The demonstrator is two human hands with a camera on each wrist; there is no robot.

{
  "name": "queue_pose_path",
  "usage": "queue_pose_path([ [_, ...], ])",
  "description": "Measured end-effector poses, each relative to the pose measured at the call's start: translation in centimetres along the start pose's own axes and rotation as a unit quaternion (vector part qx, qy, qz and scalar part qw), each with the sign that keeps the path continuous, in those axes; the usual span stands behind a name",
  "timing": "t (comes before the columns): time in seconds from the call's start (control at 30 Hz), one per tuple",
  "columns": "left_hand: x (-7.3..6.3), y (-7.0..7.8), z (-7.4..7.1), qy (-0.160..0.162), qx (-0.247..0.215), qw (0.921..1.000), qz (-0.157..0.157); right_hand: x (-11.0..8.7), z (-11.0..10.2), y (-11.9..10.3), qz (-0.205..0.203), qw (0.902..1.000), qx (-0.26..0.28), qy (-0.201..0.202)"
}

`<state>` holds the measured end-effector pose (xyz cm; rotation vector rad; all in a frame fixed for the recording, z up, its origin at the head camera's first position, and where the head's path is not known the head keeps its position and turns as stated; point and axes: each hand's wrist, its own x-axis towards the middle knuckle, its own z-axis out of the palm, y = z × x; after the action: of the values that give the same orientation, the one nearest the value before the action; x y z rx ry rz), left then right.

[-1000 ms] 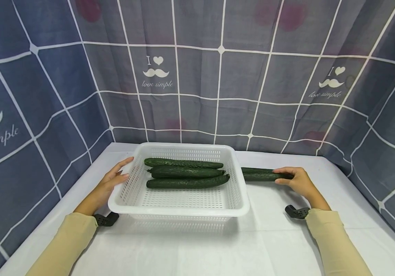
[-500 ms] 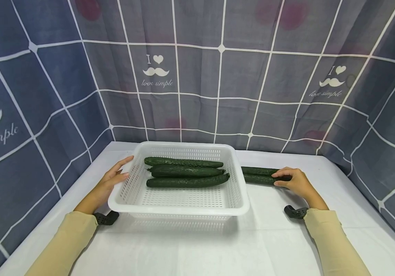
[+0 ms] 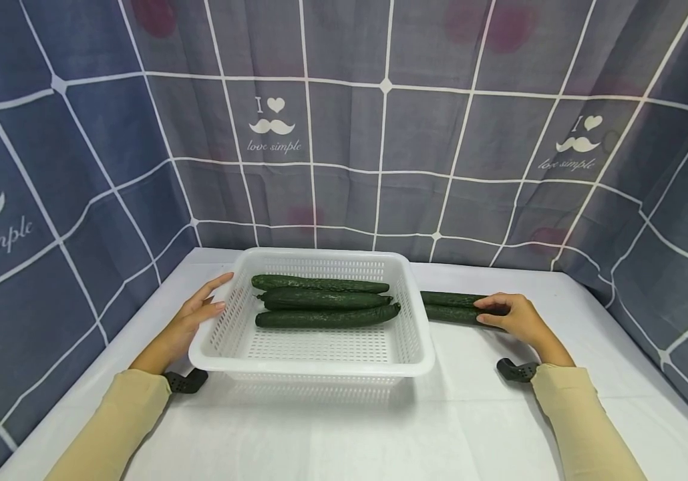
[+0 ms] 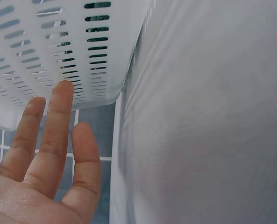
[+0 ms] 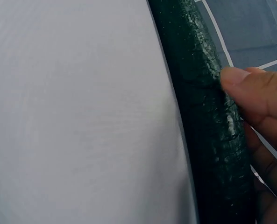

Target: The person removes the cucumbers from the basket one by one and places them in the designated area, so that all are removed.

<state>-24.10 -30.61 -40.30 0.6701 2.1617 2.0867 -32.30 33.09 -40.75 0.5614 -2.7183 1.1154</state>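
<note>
My left hand [image 3: 184,325] rests against the left end of a white plastic basket [image 3: 314,366], fingers extended. The left wrist view shows three straight fingers [image 4: 54,135] beside its slotted wall. Inside the basket lie three dark green cucumbers [image 3: 327,317], side by side and lengthwise. To the right of the basket, two more cucumbers lie on the table, their left ends hidden by it. My right hand [image 3: 520,321] holds the nearer cucumber [image 3: 449,314] near its right end, thumb [image 5: 234,79] on its skin. Just behind is the farther cucumber [image 3: 449,298].
A white cloth covers the table [image 3: 440,427]. Grey-blue checked curtains [image 3: 344,133] stand close behind the table and along both sides. Each wrist carries a black camera mount [image 3: 515,369].
The right hand has shifted slightly toward me, and the nearer cucumber has come a little away from the farther one. The left hand and basket have stayed put.
</note>
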Motion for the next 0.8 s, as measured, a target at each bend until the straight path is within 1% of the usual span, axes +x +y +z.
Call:
queue_pose_path([
  [0.23, 0.0, 0.1, 0.0, -0.008, -0.005, 0.9999, 0.011, 0.1, -0.4, -0.6, -0.029, 0.9989, 0.037, -0.004],
  [0.43, -0.1, 0.0, 0.1, -0.006, -0.006, 0.9998, 0.019, 0.3, -0.8, -1.8, -0.033, 0.9975, 0.057, -0.025],
  [0.7, -0.1, 0.0, 0.1, 0.001, 0.0, 0.9999, 0.011, 0.6, -1.1, -3.3, -0.036, 0.9933, 0.092, -0.06],
  [0.8, -0.1, 0.0, 0.1, 0.004, 0.004, 1.0, 0.007, 0.7, -1.1, -3.7, -0.032, 0.9902, 0.115, -0.071],
])
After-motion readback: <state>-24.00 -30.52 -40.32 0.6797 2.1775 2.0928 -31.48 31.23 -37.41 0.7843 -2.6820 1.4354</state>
